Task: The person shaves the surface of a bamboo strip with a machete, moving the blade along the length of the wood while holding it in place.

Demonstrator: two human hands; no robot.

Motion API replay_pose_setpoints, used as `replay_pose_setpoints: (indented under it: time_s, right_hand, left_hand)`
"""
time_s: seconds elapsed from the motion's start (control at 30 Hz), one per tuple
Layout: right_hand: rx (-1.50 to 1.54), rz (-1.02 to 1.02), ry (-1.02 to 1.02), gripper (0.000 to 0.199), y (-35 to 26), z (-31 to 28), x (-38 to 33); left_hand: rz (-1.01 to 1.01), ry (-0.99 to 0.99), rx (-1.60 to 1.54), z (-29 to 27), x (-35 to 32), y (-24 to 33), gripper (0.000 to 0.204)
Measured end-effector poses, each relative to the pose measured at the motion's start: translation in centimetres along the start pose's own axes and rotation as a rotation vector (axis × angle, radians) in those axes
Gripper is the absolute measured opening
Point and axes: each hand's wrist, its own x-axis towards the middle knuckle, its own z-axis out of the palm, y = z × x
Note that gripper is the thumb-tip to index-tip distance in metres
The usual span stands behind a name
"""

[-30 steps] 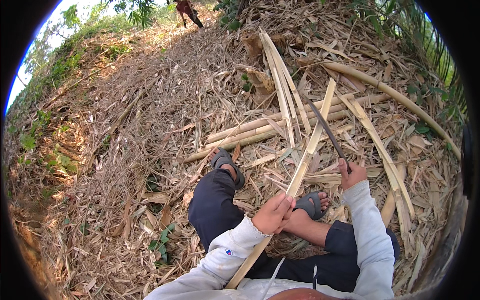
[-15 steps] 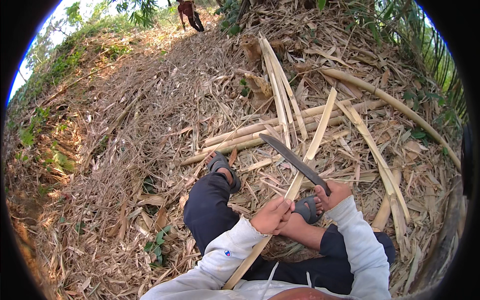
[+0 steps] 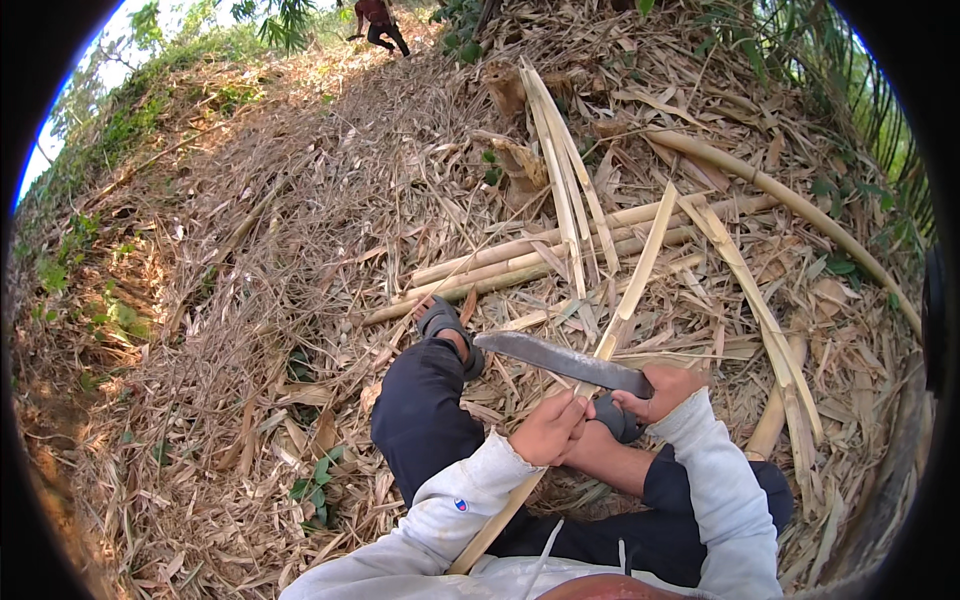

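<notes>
My left hand [image 3: 553, 428] is closed around a long split bamboo strip [image 3: 641, 268], which slants from my lap up and away to the right. In my right hand [image 3: 662, 392] is a machete [image 3: 565, 359] with a broad dark blade. Its blade lies across the strip just beyond my left hand, its tip pointing left toward my left foot. Whether the edge touches the strip I cannot tell. The machete's handle is hidden inside my right fist.
Several split bamboo strips [image 3: 556, 165] lean over bamboo poles [image 3: 480, 276] ahead. More strips [image 3: 765, 322] and a curved pole [image 3: 790, 195] lie to the right. Cut stumps [image 3: 520, 165] rise from the leaf-littered slope. A person [image 3: 379, 25] is far off at the top left.
The machete's blade has swung down and left, from pointing up and away to lying nearly crosswise over the strip. My left hand keeps its hold. The far person has changed stride.
</notes>
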Motion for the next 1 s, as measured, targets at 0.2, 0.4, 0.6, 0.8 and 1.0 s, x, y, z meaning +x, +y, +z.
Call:
replay_pose_setpoints:
  time_s: [0.2,0.4,0.6,0.8,1.0]
  right_hand:
    - [0.293,0.430,0.051,0.067,2.7,0.3,1.6]
    - [0.081,0.060,-0.036,0.063,-0.1,0.9,0.2]
    - [0.131,0.279,0.030,0.062,3.0,0.9,1.0]
    - [-0.007,-0.009,0.022,0.060,-0.3,0.3,-0.3]
    - [0.214,0.179,-0.017,0.052,2.1,-0.5,1.1]
  left_hand:
    - [-0.039,-0.010,-0.054,0.1,-0.1,0.7,0.027]
    - [-0.014,0.034,0.011,-0.4,0.6,-0.2,0.028]
    - [-0.089,-0.024,-0.114,0.1,0.0,1.0,0.029]
    - [-0.158,0.018,-0.113,0.5,-1.3,2.4,0.032]
    - [-0.159,0.001,-0.146,0.8,-0.7,2.9,0.031]
